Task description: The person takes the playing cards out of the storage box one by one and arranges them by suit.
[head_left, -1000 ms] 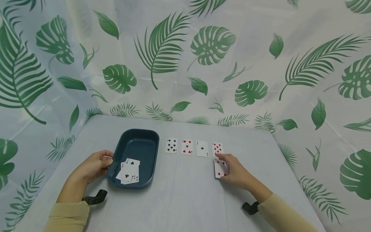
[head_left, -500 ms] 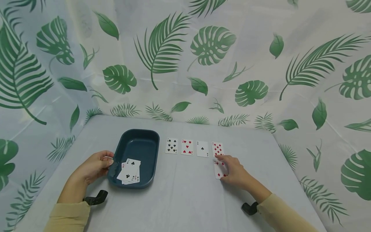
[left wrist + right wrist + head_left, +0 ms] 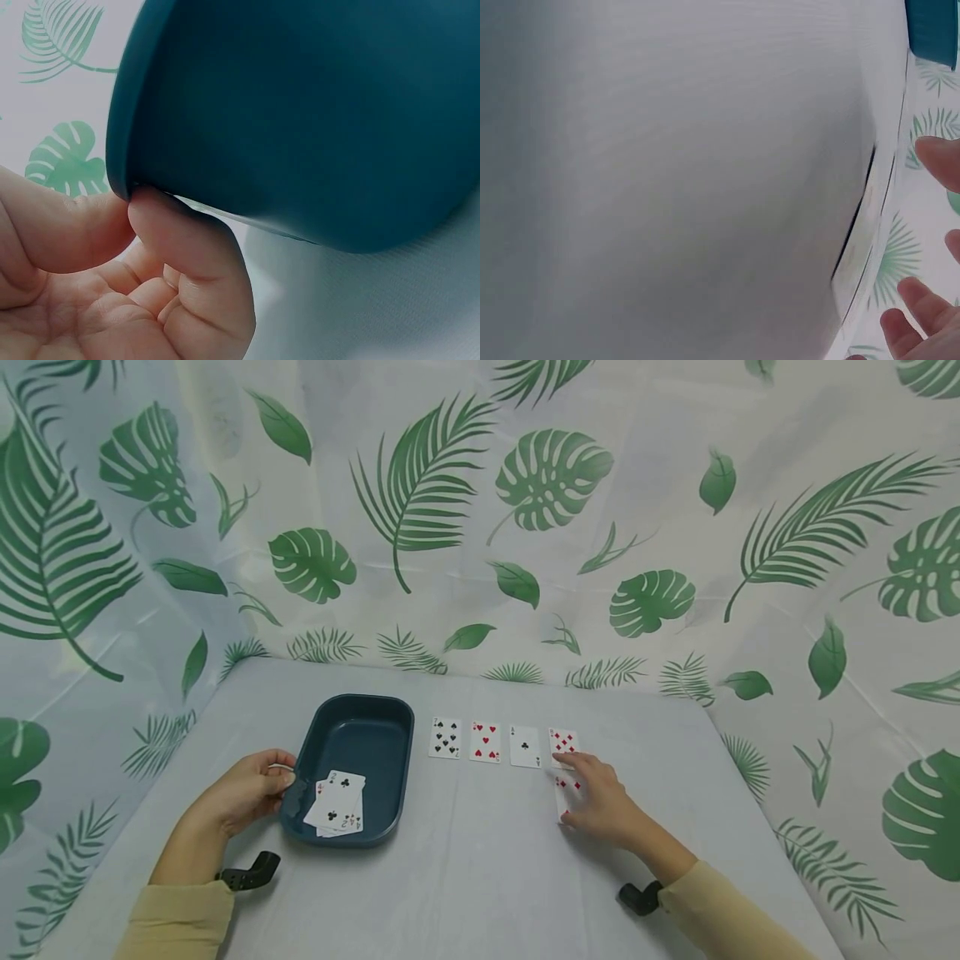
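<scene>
My left hand (image 3: 251, 789) pinches the left rim of a dark blue tray (image 3: 405, 752) between thumb and fingers; the left wrist view shows the thumb and a bent finger at the tray's edge. Inside the tray, near its front, lies a small pile of playing cards (image 3: 335, 806) with a two of clubs on top. My right hand (image 3: 607, 806) is over a diamonds card (image 3: 562, 797), which lies face up and is partly hidden by the hand. In the right wrist view its thumb and fingertips are spread, with nothing between them.
A row of face-up cards lies right of the tray: a seven of spades (image 3: 446, 738), a hearts card (image 3: 485, 742), an ace of clubs (image 3: 524, 747) and another diamonds card (image 3: 564, 743). A leaf-patterned cloth (image 3: 442, 527) hangs behind the white table (image 3: 480, 877).
The diamonds card under my right hand has settled flat below the row. The right hand has come off its edges, its thumb shifting left over the card. My left hand stays on the tray.
</scene>
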`<action>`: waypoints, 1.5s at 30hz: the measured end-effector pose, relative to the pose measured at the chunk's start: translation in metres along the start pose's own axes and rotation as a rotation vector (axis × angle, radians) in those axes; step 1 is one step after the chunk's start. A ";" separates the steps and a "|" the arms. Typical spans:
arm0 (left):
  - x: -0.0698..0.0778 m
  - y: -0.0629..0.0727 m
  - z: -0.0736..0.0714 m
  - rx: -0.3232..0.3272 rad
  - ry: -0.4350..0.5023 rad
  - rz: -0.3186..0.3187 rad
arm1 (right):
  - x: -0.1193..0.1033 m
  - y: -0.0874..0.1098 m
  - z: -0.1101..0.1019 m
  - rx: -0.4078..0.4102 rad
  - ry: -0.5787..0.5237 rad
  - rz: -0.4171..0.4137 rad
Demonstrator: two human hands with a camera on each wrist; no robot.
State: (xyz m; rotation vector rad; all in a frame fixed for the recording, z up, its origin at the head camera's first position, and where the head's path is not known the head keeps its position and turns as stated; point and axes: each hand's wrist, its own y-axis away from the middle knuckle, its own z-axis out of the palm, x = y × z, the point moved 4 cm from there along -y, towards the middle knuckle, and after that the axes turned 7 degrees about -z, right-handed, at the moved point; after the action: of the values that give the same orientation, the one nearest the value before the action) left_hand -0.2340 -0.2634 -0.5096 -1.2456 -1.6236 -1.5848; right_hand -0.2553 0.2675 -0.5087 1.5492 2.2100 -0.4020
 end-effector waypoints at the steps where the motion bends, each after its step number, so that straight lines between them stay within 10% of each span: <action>1: 0.000 0.000 0.000 0.000 0.001 -0.001 | -0.002 -0.001 0.000 0.000 -0.009 0.009; 25: 0.003 0.001 0.001 0.038 -0.025 -0.020 | -0.067 -0.041 0.021 0.033 0.015 -0.233; 45: 0.001 -0.001 0.000 0.028 -0.004 -0.020 | -0.182 -0.073 0.061 -0.026 -0.110 -0.429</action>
State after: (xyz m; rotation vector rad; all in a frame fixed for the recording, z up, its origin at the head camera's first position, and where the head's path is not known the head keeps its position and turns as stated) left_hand -0.2349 -0.2633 -0.5095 -1.2231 -1.6597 -1.5674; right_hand -0.2593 0.0658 -0.4733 1.0046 2.4403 -0.5657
